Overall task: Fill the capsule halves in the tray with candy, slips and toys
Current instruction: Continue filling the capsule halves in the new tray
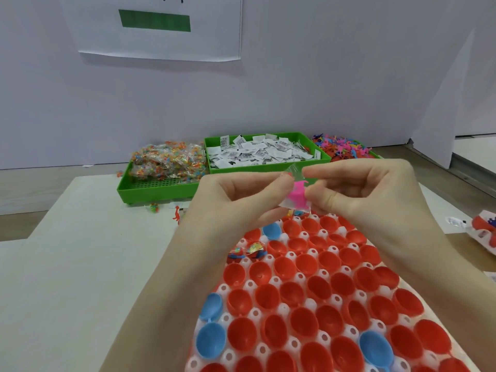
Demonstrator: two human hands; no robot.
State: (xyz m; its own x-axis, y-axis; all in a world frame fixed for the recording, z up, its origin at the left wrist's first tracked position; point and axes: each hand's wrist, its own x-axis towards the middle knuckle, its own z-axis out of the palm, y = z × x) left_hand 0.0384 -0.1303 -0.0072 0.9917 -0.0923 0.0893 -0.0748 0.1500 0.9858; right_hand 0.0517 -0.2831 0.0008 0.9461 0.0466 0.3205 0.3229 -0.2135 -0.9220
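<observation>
Both hands are raised over the far end of the white tray (386, 307), which holds several red capsule halves (292, 294) and a few blue ones (210, 342). My left hand (241, 194) and my right hand (359, 189) pinch between them a pink toy in a clear wrapper (298, 196). Two capsule halves near the tray's far left hold wrapped candy (253, 249). Behind the hands stand three green bins: candy packets (166, 162), white paper slips (257, 153) and small coloured toys (341, 149).
A red toy figure (177, 214) and a loose candy (153, 208) lie on the white table (94, 264) in front of the bins. A bag with red capsules (483, 232) sits at the right edge. A white wall closes the back.
</observation>
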